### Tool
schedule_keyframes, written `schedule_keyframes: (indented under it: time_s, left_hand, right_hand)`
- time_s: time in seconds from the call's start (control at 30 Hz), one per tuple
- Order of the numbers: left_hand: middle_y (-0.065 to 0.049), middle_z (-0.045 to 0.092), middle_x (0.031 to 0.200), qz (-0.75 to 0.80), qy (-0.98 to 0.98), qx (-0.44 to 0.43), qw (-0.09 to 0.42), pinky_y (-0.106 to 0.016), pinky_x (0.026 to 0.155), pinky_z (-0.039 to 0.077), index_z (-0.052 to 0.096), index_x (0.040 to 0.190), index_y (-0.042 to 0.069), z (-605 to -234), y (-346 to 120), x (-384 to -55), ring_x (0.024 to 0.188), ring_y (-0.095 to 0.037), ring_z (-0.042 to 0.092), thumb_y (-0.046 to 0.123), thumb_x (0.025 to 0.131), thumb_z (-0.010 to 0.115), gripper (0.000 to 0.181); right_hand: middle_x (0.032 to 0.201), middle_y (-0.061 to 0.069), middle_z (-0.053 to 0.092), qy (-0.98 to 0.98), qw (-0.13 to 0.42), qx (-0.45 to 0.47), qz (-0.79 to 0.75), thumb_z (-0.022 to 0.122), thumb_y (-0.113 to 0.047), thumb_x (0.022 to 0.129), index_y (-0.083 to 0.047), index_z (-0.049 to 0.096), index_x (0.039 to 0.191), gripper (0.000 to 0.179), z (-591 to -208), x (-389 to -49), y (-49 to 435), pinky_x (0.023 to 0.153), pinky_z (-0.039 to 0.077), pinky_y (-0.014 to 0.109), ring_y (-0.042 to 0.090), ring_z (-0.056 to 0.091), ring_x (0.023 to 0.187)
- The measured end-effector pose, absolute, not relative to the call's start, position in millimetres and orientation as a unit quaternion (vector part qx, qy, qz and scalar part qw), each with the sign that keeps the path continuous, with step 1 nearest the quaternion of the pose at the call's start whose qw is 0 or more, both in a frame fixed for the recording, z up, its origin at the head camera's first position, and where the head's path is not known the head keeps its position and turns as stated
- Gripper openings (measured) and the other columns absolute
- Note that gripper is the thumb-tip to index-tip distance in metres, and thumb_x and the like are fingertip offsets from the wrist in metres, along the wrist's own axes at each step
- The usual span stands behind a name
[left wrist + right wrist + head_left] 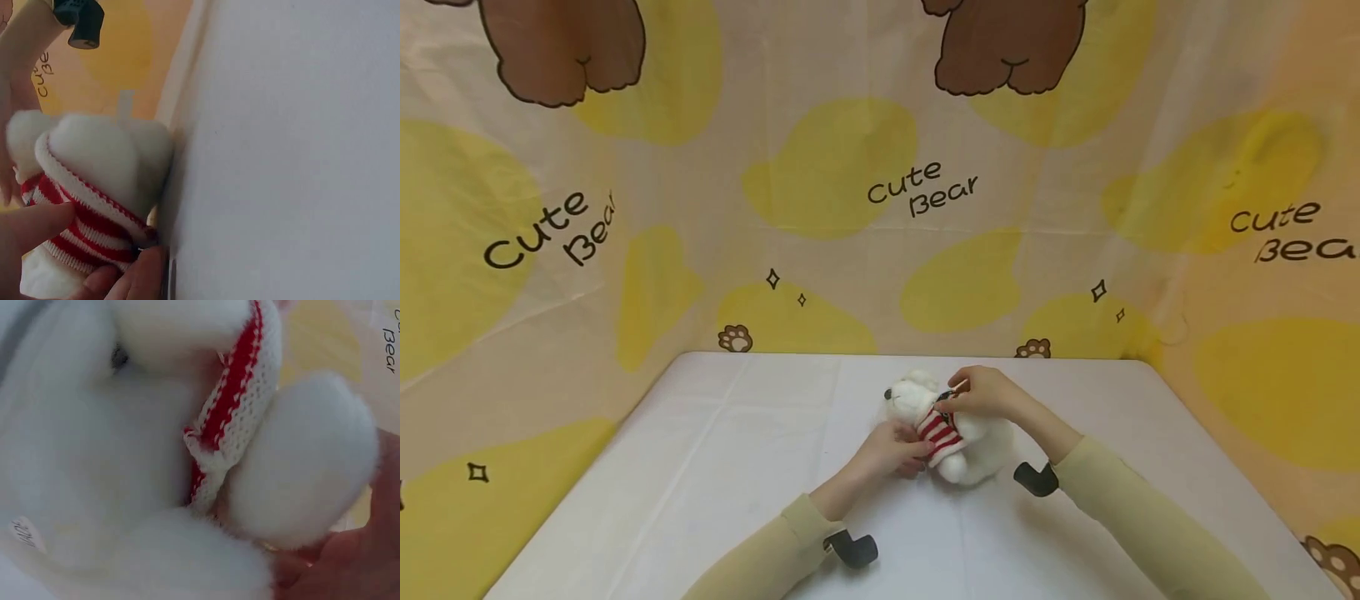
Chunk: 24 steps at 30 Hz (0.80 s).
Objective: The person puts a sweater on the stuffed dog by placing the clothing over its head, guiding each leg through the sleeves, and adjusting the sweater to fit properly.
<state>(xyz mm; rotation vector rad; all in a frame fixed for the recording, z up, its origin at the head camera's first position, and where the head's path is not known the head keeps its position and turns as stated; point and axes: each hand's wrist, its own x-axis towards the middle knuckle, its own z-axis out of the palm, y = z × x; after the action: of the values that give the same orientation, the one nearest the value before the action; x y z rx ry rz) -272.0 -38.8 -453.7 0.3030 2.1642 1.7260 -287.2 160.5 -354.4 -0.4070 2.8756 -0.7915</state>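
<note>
A white plush toy [988, 457] with a dark nose lies on its side on the white table. It wears a knitted sweater [940, 435] in red and white stripes. My left hand [887, 448] holds the front of the toy, thumb on the stripes and other fingers by the table, as the left wrist view shows. From above, my right hand [988, 395] grips the toy's upper side at a dark patch on the sweater. In the right wrist view, a fluffy limb [306, 462] hides part of that hand, and a small label [28, 534] shows on the fur.
The white table [700, 467] runs back to a fabric backdrop [820, 175] with yellow patches and "Cute Bear" lettering, which also rises on both sides. Black wrist mounts [853, 550] protrude from both sleeves, close over the tabletop.
</note>
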Motion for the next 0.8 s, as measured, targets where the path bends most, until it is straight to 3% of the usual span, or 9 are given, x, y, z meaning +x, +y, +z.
schedule_keyframes:
  time_s: [0.17,0.3,0.4,0.6,0.8]
  left_hand:
    - [-0.020,0.059,0.105,0.685,0.701,0.070,0.186,-0.043,0.069,0.057,0.043,0.113,-0.003,-455.5,-26.8,-267.3,0.071,-0.022,0.067,0.013,0.085,0.069,0.042]
    - [-0.019,0.057,0.112,0.725,0.665,0.043,0.173,-0.046,0.072,0.056,0.043,0.113,-0.001,-456.1,-20.3,-264.9,0.071,-0.019,0.065,0.012,0.084,0.067,0.040]
    - [-0.018,0.057,0.115,0.747,0.643,0.033,0.166,-0.046,0.074,0.056,0.045,0.114,-0.001,-454.0,-16.0,-265.4,0.074,-0.019,0.064,0.011,0.083,0.067,0.040]
    - [-0.013,0.059,0.110,0.774,0.613,0.031,0.152,-0.039,0.076,0.055,0.049,0.116,-0.003,-447.4,-12.2,-266.0,0.079,-0.016,0.063,0.011,0.082,0.069,0.042]
    - [-0.011,0.058,0.105,0.796,0.590,0.034,0.128,-0.031,0.076,0.054,0.052,0.115,-0.006,-442.3,-8.9,-268.6,0.080,-0.014,0.063,0.006,0.083,0.068,0.038]
  right_hand:
    - [0.095,0.008,0.069,0.968,0.065,-0.100,-0.220,0.073,-0.041,0.075,-0.002,0.070,0.099,0.046,-353.3,-291.5,161.5,0.071,0.050,0.031,0.020,0.062,0.086]
    - [0.077,0.000,0.065,0.960,0.103,-0.071,-0.250,0.073,-0.040,0.075,-0.006,0.073,0.085,0.035,-354.2,-298.4,171.9,0.061,0.045,0.025,0.013,0.056,0.072]
    - [0.071,-0.003,0.062,0.942,0.133,-0.060,-0.304,0.073,-0.038,0.076,-0.007,0.074,0.083,0.032,-356.2,-302.0,182.8,0.063,0.047,0.024,0.010,0.055,0.069]
    - [0.089,0.000,0.068,0.886,0.180,-0.052,-0.425,0.072,-0.030,0.080,0.000,0.071,0.101,0.037,-364.4,-305.5,204.3,0.081,0.053,0.031,0.010,0.060,0.081]
    - [0.096,0.002,0.066,0.830,0.210,-0.049,-0.514,0.067,-0.023,0.085,0.004,0.068,0.105,0.033,-369.5,-304.4,217.1,0.080,0.052,0.027,0.012,0.059,0.087]
